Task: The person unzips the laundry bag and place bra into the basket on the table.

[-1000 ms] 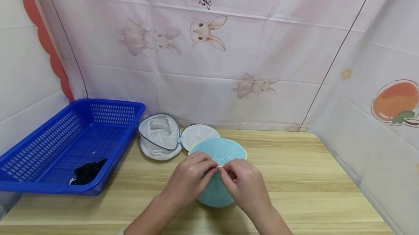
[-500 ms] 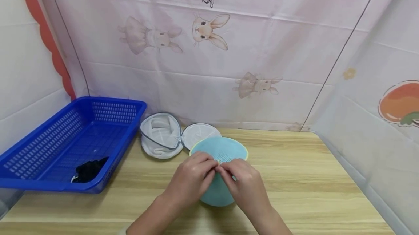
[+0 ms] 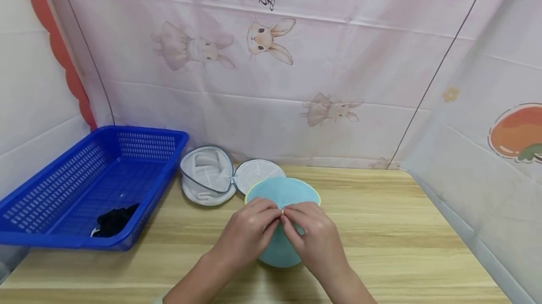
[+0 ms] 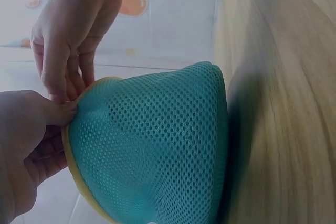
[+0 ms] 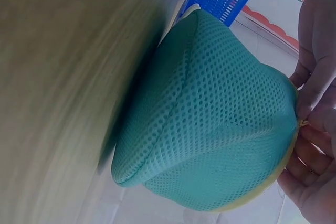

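Note:
A turquoise mesh laundry bag (image 3: pixel 281 250) with a yellow edge stands on the table between both hands. My left hand (image 3: pixel 247 231) pinches the bag's near yellow edge with thumb and fingers. Right beside it, my right hand (image 3: pixel 317 233) pinches the same edge, fingertips almost meeting the left ones. In the left wrist view the mesh side (image 4: pixel 157 135) bulges out below the yellow rim (image 4: pixel 84 184). A small yellowish bit (image 5: pixel 303 123) shows between the fingertips in the right wrist view; its kind is unclear.
A white mesh laundry bag (image 3: pixel 207 196) lies unzipped behind, its round lid (image 3: pixel 259 174) folded out to the right. On the left stands a blue plastic basket (image 3: pixel 154 186) with a crumpled black cloth (image 3: pixel 114 221) inside. A printed fabric wall (image 3: pixel 254 120) borders the wooden table (image 3: pixel 402 238).
Both hands stay on the bag's edge while their fingertips shift slightly. The bag, white bag and basket keep their places; the head view sways a little.

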Motion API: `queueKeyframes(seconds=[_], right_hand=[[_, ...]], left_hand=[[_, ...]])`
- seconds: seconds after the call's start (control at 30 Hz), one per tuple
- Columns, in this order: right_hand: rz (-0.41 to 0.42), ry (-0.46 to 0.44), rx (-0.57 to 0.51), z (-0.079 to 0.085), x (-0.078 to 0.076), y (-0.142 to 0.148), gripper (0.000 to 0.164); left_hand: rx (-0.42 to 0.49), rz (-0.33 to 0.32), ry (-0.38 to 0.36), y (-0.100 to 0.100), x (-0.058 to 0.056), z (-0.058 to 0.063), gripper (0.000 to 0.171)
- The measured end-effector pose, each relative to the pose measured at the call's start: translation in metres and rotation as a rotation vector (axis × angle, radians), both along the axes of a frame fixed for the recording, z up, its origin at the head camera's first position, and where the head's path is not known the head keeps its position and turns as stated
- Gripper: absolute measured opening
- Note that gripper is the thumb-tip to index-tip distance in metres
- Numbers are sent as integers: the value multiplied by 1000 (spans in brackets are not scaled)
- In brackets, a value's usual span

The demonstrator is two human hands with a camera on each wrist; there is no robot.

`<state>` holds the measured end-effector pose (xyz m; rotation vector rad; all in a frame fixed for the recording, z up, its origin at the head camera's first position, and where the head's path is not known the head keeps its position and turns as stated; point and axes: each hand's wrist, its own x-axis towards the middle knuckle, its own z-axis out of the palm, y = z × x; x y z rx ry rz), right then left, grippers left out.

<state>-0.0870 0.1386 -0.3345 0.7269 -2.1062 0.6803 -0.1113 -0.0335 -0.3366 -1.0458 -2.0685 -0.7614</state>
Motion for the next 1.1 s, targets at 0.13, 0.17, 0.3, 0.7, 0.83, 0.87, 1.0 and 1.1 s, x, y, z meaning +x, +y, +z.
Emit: queueKeyframes(seconds=[0.13,0.17,0.3,0.7,0.83,0.87,1.0,1.1], right_hand=[[3,-32,0,-1,1,0,13],[2,-38,3,-1,1,0,13],[2,-75,-7,1,1,1,19],[-7,-157,130,1,-1,2,24],[2,-130,137,0,-2,3,19],[2,-123,136,-1,-2,3,18],[15,-82,125,-3,-4,5,13],[25,-51,112,-3,-4,6,11]], left_hand=[[0,-5,-8,0,0,1,13],[1,-6,-5,0,-1,1,13],[-8,-15,25,0,-2,1,12],[-46,-19,92,-3,-4,1,12],[-40,-22,42,-4,-4,2,12],[-38,-24,28,-4,-4,2,11],[-24,-36,-10,-4,-5,2,11],[-6,-44,-14,-4,-6,2,11]])
